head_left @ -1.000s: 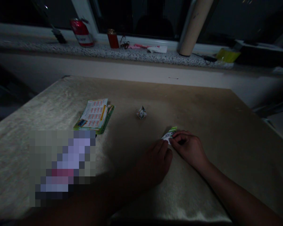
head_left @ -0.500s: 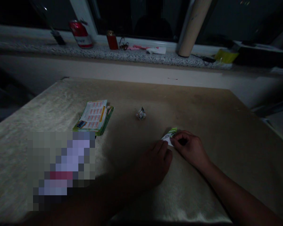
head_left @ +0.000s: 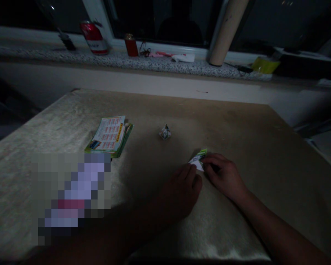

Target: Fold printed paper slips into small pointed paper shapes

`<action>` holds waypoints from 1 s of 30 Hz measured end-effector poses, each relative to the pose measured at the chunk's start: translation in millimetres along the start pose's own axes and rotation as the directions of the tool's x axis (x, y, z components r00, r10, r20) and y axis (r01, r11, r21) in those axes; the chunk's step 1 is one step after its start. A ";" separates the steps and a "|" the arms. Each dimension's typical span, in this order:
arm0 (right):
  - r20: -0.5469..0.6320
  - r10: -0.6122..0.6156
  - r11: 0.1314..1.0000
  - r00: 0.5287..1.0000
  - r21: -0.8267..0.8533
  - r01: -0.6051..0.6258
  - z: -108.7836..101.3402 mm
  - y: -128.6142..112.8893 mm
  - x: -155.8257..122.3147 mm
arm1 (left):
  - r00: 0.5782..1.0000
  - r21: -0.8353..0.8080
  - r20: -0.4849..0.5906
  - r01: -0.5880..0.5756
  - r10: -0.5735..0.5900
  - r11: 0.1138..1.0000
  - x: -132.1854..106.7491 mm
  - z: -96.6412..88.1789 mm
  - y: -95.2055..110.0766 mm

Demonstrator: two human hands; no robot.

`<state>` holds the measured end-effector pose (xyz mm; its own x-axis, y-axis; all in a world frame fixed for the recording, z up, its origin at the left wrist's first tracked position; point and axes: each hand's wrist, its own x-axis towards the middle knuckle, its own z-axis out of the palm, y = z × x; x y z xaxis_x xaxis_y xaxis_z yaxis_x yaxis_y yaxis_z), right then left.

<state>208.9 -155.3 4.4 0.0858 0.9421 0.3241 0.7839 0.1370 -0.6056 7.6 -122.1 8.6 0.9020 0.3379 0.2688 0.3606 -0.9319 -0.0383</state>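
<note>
A small folded piece of paper [head_left: 198,162], white with a green printed edge, lies on the table between my two hands. My left hand [head_left: 183,189] rests on the table with curled fingers, its fingertips pressing the paper's near left edge. From the right, my right hand [head_left: 224,173] has its thumb and fingers bent together at the paper's right side. The fingers cover part of the paper there. Beyond the hands, a small pointed folded-paper piece [head_left: 164,132] stands on the table.
A stack of printed sheets [head_left: 109,136] lies to the left on the tabletop [head_left: 237,125], above a pixelated patch [head_left: 79,187]. Along the windowsill [head_left: 151,65] stand a red can [head_left: 94,38], a red lighter-like object [head_left: 131,46], a cardboard tube [head_left: 226,35] and a yellow item [head_left: 265,65].
My right thumb has drawn back slightly from the paper, and more of its white lower part shows. My left hand stays nearly where it was.
</note>
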 end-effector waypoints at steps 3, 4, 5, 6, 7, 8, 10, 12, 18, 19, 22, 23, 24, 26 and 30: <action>0.004 -0.041 0.998 0.999 -0.036 0.041 -0.7 -1.2 -0.8 | 1.000 0.009 -0.023 0.010 -0.010 1.000 -0.1 0.9 1.2; 0.010 -0.051 0.997 0.999 -0.050 0.051 -0.8 -1.6 -1.1 | 1.000 0.013 -0.024 0.012 -0.012 1.000 -0.2 1.4 1.8; 0.020 -0.059 0.996 0.998 -0.063 0.060 -0.8 -1.9 -1.5 | 1.000 0.018 -0.026 0.019 -0.018 1.000 -0.3 2.1 2.5; 0.032 -0.067 0.995 0.997 -0.078 0.069 -0.7 -2.2 -1.9 | 0.999 0.023 -0.026 0.026 -0.026 0.999 -0.4 2.9 3.2; 0.043 -0.074 0.993 0.996 -0.094 0.077 -0.6 -2.5 -2.2 | 0.999 0.028 -0.027 0.032 -0.031 0.999 -0.6 4.0 3.8; 0.053 -0.080 0.990 0.995 -0.111 0.085 -0.4 -2.9 -2.4 | 0.999 0.032 -0.030 0.036 -0.035 0.999 -0.7 5.1 4.4; 0.066 -0.094 0.984 0.993 -0.149 0.103 -0.1 -3.9 -2.7 | 0.998 0.040 -0.040 0.041 -0.039 0.998 -0.9 7.3 5.2; 0.072 -0.106 0.976 0.992 -0.182 0.118 -0.1 -5.0 -2.8 | 0.998 0.039 -0.048 0.041 -0.039 0.998 -0.6 8.4 5.6; 0.106 -0.092 0.969 0.990 -0.221 0.114 -0.1 -5.5 -3.6 | 1.000 0.004 -0.014 0.027 -0.027 1.000 1.1 -1.2 4.0; 0.108 -0.089 0.968 0.990 -0.226 0.112 0.0 -5.2 -3.8 | 1.000 -0.006 0.002 0.027 -0.027 1.000 1.2 -3.5 3.6; 0.120 -0.086 0.967 0.989 -0.230 0.112 0.1 -4.5 -3.7 | 0.998 -0.036 0.023 0.061 -0.060 0.997 0.9 -7.9 2.2; 0.127 -0.085 0.967 0.988 -0.230 0.113 0.0 -4.6 -3.5 | 0.996 -0.048 0.026 0.082 -0.081 0.995 0.6 -8.3 1.7; 0.133 -0.084 0.967 0.988 -0.230 0.113 -0.2 -4.9 -3.2 | 0.995 -0.060 0.033 0.097 -0.095 0.993 0.4 -8.1 1.1; 0.135 -0.079 0.967 0.988 -0.231 0.109 -0.5 -5.7 -2.6 | 0.994 -0.085 0.045 0.105 -0.101 0.991 0.1 -6.6 -0.1; 0.139 -0.067 0.965 0.988 -0.242 0.099 -0.7 -7.6 -1.9 | 0.995 -0.109 0.028 0.093 -0.091 0.990 1.2 -4.1 -2.4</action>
<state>203.2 -158.4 8.9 -0.0532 0.9643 0.2594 0.9138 0.1518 -0.3767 6.8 -120.0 12.9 0.8719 0.4246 0.2440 0.4149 -0.9051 0.0926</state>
